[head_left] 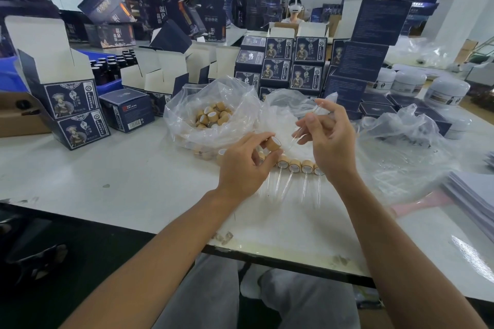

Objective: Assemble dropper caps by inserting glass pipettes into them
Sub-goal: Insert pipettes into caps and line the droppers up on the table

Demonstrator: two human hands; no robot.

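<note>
Tabletop (107, 168): cap (273, 144) in left hand (248, 165)

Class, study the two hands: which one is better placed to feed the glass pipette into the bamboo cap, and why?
The right hand. It already pinches the glass pipette, whose thin tip points down toward the bamboo cap. The left hand grips that cap, open end facing right, so it probably only steadies it.

A packing workshop: a long white table (112, 168) crowded with stacked printed cartons (278, 61), open boxes (61, 83), white jars (446, 91) and a bag of caps (211, 115).
</note>
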